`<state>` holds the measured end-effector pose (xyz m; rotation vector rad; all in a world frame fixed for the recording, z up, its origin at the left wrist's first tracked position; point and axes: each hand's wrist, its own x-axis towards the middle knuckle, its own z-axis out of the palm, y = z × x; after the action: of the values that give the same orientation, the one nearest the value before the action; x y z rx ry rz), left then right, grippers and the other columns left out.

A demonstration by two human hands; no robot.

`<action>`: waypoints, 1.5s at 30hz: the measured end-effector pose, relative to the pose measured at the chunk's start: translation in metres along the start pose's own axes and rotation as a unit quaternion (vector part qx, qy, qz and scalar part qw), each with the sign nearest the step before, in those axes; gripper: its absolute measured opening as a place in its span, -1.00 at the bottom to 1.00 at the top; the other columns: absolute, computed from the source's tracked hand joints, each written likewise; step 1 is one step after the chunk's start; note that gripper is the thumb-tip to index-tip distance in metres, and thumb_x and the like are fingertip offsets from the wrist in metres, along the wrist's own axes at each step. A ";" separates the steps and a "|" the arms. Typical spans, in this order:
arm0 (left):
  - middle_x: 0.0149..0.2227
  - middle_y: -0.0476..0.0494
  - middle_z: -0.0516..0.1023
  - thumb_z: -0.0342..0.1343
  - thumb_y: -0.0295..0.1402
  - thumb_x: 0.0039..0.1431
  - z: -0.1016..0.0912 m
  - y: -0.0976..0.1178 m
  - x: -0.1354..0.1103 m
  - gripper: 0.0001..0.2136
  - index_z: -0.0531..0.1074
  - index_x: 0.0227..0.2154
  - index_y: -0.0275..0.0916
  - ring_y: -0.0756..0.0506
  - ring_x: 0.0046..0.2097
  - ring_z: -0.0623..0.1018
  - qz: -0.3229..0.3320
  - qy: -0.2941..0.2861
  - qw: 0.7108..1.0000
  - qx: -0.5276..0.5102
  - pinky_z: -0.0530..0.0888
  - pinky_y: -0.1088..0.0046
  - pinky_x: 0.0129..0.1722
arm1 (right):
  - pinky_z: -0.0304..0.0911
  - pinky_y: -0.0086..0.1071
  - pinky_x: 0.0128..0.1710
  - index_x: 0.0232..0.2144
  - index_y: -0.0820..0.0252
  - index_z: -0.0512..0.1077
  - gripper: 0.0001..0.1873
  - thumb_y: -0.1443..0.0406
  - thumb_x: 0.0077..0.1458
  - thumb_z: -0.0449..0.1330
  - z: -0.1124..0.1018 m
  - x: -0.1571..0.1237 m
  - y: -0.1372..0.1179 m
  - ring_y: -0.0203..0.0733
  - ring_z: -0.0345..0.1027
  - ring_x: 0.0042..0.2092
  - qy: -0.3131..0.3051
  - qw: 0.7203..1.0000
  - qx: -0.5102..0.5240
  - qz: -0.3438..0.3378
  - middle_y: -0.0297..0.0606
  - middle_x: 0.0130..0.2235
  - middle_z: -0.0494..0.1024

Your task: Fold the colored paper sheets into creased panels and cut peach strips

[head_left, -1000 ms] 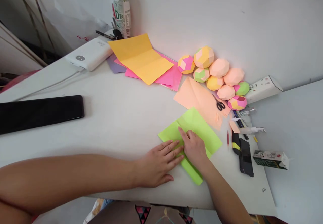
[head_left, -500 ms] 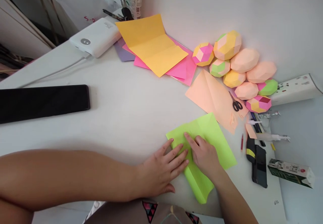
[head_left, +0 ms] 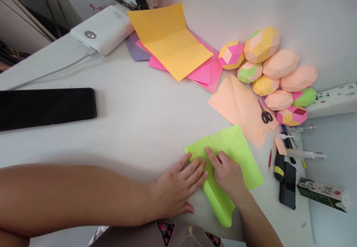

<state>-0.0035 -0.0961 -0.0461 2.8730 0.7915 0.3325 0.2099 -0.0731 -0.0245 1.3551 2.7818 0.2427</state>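
A light green sheet of paper (head_left: 247, 161) lies near the table's front edge, with crease lines and its lower left side curling up. My left hand (head_left: 178, 187) rests flat with spread fingers, its fingertips on the paper's left edge. On the same sheet, the index finger of my right hand (head_left: 228, 172) is stretched out and presses down near a crease. Its other fingers are bent, and I see nothing held in them. Just beyond the green sheet is a creased peach paper (head_left: 234, 98) with small black scissors (head_left: 267, 116) on it.
Several faceted paper shapes (head_left: 280, 64) cluster by the wall. Yellow paper (head_left: 170, 41) tops pink and purple sheets. A white power bank (head_left: 103, 29) with a cable, a black phone (head_left: 47, 107), a cutter (head_left: 279, 167), a smaller phone (head_left: 288, 187) and a carton (head_left: 322, 193) lie around.
The camera view has shifted slightly, so the table items sit a little differently in the picture. Both hands stay in nearly the same place on the green paper.
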 end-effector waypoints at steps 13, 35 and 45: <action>0.17 -0.29 0.32 -0.09 0.22 0.06 -0.003 -0.003 0.001 -0.23 0.23 0.17 -0.27 -0.31 0.21 0.21 0.020 -0.016 1.000 -0.009 0.02 -0.14 0.20 | 0.02 -0.45 -0.56 0.17 0.24 0.21 -0.57 0.36 0.28 -0.11 -0.019 0.025 0.011 -0.32 0.18 -0.49 -0.081 0.986 0.139 0.045 -0.29 -0.41 0.38; 0.18 -0.25 0.32 -0.05 0.21 0.05 -0.005 0.001 -0.001 -0.29 0.28 0.14 -0.18 -0.29 0.22 0.18 0.003 -0.016 1.000 0.006 0.11 -0.18 0.15 | 0.00 -0.44 -0.51 0.08 0.26 0.36 -0.55 0.48 0.16 -0.03 0.005 0.023 0.008 -0.33 0.12 -0.48 0.024 0.991 0.128 0.033 -0.36 -0.51 0.30; 0.18 -0.26 0.31 -0.03 0.23 0.02 -0.005 0.001 -0.001 -0.28 0.29 0.12 -0.17 -0.30 0.20 0.18 -0.002 -0.009 1.000 0.014 0.11 -0.19 0.13 | 0.02 -0.43 -0.51 0.09 0.26 0.35 -0.53 0.49 0.14 -0.03 0.005 0.022 0.008 -0.32 0.11 -0.48 0.015 0.989 0.140 0.039 -0.36 -0.52 0.28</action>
<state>-0.0051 -0.0971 -0.0409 2.8958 0.8067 0.2980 0.2024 -0.0503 -0.0270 1.5273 2.8758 -0.1326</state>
